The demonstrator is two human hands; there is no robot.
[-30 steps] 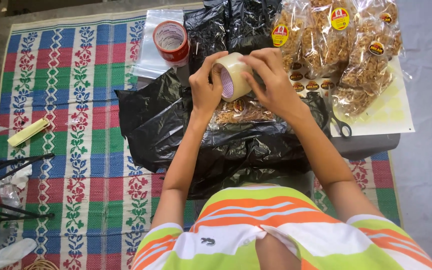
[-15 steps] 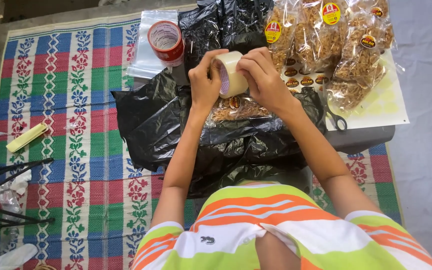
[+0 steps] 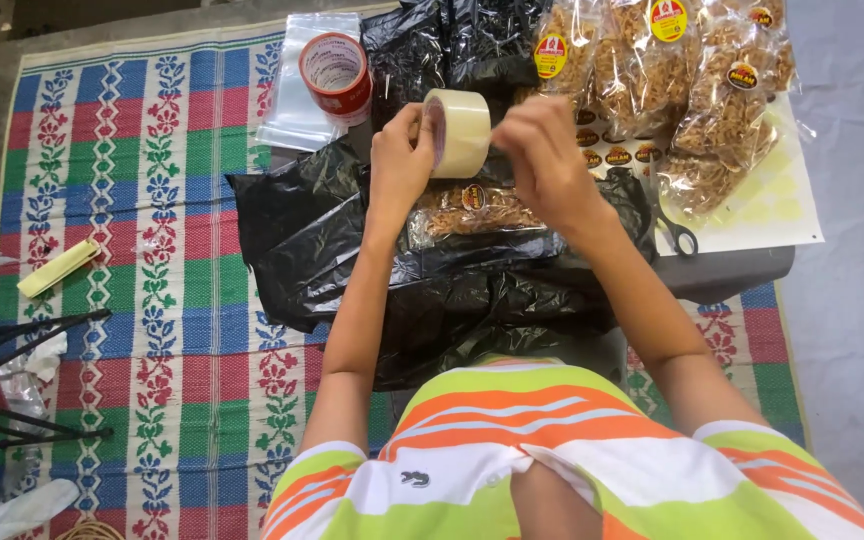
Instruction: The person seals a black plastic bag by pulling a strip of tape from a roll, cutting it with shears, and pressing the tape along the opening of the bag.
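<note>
left hand (image 3: 400, 160) grips pale clear tape roll (image 3: 457, 132) | right hand (image 3: 544, 160) seemingly pinching tape end | advice: peel slowly, roll steady

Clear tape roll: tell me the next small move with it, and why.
Probably peel the loose end free with the right hand. The left hand holds the clear tape roll above a snack packet lying on the black plastic bag, and the right fingertips pinch at the roll's edge, with no strip visibly drawn out yet.
</note>
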